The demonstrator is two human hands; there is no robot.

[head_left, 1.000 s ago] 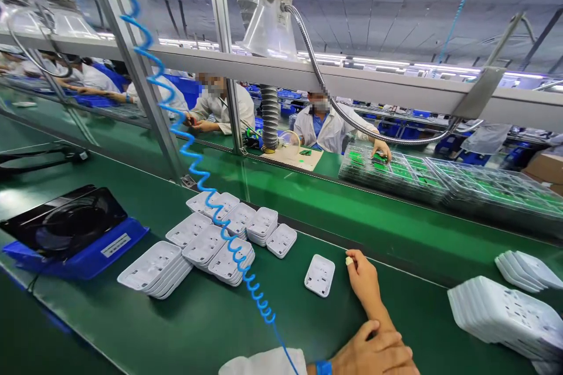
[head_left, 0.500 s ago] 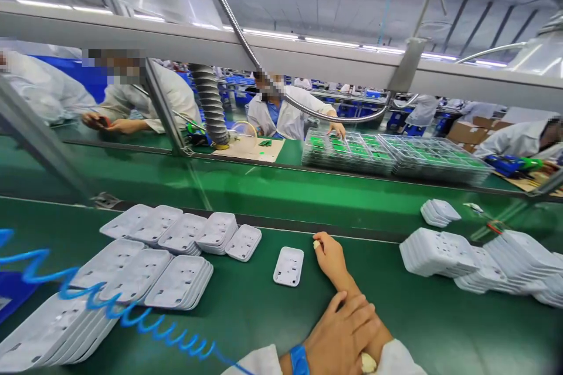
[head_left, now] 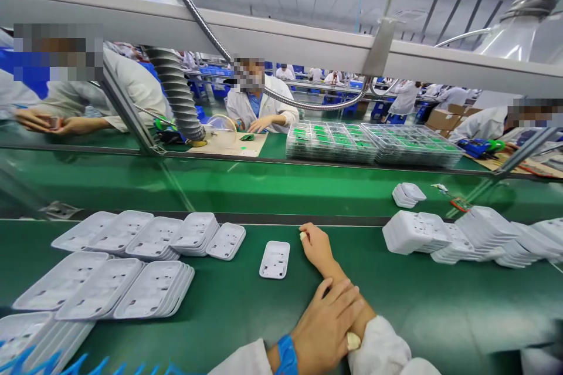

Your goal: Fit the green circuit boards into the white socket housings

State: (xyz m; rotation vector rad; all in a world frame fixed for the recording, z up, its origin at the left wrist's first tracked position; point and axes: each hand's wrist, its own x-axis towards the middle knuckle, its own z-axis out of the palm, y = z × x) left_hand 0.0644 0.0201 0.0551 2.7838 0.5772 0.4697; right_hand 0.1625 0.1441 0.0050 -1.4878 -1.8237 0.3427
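Note:
My left hand (head_left: 328,319), with a blue strap at its wrist, rests over my right forearm. Its fingers lie spread across the arm, and a pale cover shows on one digit near the sleeve. Further forward, my right hand (head_left: 317,246) sits by the far edge of the green bench, loosely bent, with no object visible in it. It also wears a small pale finger cover, and some of its fingers are hidden. Left of my right hand lies a single white plastic cover (head_left: 275,260) with small holes, flat on the bench and untouched.
Stacked white covers (head_left: 152,290) fan out on the left, and more stacks (head_left: 417,233) lean on the right. A blue coiled hose (head_left: 39,357) crosses the lower left. Beyond a clear panel, trays (head_left: 329,140) of green boards stand before co-workers. A metal beam (head_left: 281,34) runs overhead.
The view has shifted, so the bench items sit further left and the coiled hose lower. My hands keep their pose. The co-worker opposite has drawn a hand back from the trays.

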